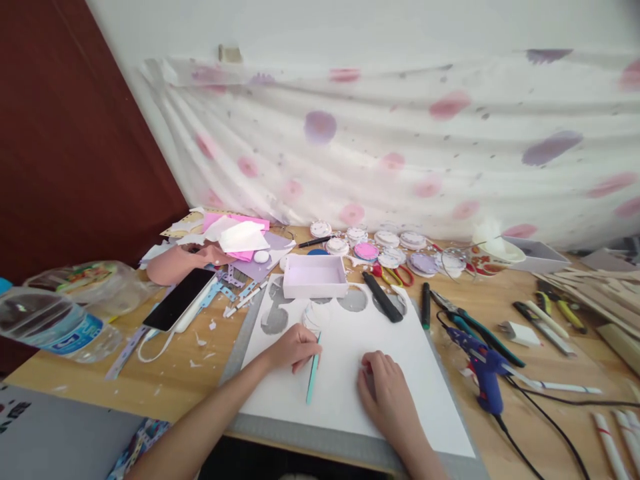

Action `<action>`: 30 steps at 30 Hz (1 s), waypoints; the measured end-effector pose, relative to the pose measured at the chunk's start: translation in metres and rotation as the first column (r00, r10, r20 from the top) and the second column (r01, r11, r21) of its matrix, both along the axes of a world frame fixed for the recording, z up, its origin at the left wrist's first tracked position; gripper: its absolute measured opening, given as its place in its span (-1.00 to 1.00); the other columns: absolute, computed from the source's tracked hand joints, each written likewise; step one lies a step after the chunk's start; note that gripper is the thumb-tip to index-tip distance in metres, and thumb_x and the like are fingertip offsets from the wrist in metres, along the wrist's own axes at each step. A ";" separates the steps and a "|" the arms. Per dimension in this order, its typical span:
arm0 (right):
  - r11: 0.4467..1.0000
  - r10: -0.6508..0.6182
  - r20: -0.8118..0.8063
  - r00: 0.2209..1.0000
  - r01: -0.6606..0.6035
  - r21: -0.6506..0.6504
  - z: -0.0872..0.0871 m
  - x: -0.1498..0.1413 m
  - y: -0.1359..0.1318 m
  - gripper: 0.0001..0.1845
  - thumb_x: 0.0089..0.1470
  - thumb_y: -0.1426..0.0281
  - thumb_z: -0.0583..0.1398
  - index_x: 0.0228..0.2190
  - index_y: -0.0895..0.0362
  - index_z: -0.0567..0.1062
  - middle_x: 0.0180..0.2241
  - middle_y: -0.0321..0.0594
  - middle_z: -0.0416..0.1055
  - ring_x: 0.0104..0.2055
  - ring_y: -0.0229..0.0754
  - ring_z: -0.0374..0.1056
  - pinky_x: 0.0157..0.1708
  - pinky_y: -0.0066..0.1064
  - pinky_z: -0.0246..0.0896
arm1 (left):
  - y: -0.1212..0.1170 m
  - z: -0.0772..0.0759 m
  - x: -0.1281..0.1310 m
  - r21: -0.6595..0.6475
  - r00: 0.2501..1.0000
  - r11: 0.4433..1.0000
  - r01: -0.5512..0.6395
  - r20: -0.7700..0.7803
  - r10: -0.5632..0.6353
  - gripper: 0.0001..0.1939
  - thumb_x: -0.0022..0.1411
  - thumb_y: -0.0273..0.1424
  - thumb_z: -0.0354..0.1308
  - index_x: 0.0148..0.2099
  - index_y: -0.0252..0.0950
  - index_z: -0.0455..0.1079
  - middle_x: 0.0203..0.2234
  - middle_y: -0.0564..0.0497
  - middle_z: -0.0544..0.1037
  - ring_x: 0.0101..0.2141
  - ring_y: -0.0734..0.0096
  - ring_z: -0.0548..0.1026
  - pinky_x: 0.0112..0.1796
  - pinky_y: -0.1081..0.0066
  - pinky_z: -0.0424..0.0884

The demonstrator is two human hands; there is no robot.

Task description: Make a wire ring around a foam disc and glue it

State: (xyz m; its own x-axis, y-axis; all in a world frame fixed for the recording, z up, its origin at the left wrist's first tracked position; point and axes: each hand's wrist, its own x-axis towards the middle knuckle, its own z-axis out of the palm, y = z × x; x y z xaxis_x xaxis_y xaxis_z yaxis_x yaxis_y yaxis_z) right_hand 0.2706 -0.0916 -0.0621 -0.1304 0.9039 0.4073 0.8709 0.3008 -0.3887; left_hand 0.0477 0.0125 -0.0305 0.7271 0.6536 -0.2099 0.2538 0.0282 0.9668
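Note:
My left hand [296, 348] is closed, thumb and forefinger pinching the top of a narrow teal strip [313, 380] that slants down over a large white paper sheet [340, 400]. Just beyond the fingers lies a pale round piece with faint lines [313, 315]. My right hand [387, 387] rests on the sheet to the right, its fingers curled in, and I see nothing in it. Along the sheet's far side are round cut-out holes [353, 299]. A pale lilac open box [315, 288] and a black-handled cutter [383, 297] lie over that side.
A grey cutting mat [300, 430] lies under the sheet. Behind stand several decorated discs [366, 251] and red-yellow scissors [395, 275]. Pliers [480, 327] and a blue glue gun [483, 367] with cords lie right. A phone [180, 300], paper scraps [240, 237] and a bottle [60, 327] are left.

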 end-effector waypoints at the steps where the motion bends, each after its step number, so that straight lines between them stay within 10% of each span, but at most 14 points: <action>1: 1.000 0.029 -0.008 1.000 -0.029 -0.007 0.002 -0.001 -0.001 -0.90 0.13 0.51 0.06 -0.32 0.09 0.21 -0.41 -0.22 0.26 -0.38 -0.08 0.23 -0.39 -0.24 0.19 | -0.001 0.001 0.000 -0.003 1.000 1.000 -0.008 0.008 0.008 -0.54 0.17 -0.32 0.06 -0.73 -0.32 0.17 -0.89 0.14 0.24 -0.80 0.65 0.14 -0.65 0.54 0.06; 12: 0.852 0.405 0.263 0.876 -0.466 0.239 0.035 -0.041 0.023 -0.93 0.12 0.48 0.09 -0.38 0.09 0.26 -0.48 -0.23 0.32 -0.44 -0.12 0.18 -0.44 -0.30 0.07 | 0.001 0.005 0.003 -0.041 0.989 0.993 -0.114 0.090 0.117 -0.59 0.18 -0.20 -0.01 -0.53 -0.39 0.44 -0.90 0.15 0.25 -0.82 0.61 0.12 -0.66 0.53 0.05; 24: 0.730 0.479 0.320 0.818 -0.573 0.373 0.021 -0.037 0.053 -0.75 0.12 0.65 0.03 -0.46 0.07 0.25 -0.57 -0.33 0.19 -0.51 -0.20 0.04 -0.49 -0.33 -0.12 | -0.008 0.004 0.004 0.166 0.999 0.985 -0.050 0.003 0.050 -0.39 0.29 -0.15 -0.05 -0.74 -0.34 0.27 -0.88 0.10 0.26 -0.75 0.61 0.23 -0.58 0.56 0.21; 30: 0.810 0.577 -0.260 0.774 -0.503 0.302 0.021 -0.032 0.043 -0.69 -0.01 0.65 0.05 -0.48 0.03 0.06 -0.60 -0.43 -0.02 -0.55 -0.24 -0.07 -0.51 -0.37 -0.14 | -0.002 0.004 -0.019 0.444 0.973 0.872 -0.206 0.001 0.229 -0.60 0.28 -0.26 -0.02 -0.32 -0.39 0.57 -0.76 0.10 0.34 -0.68 0.57 0.24 -0.57 0.53 0.15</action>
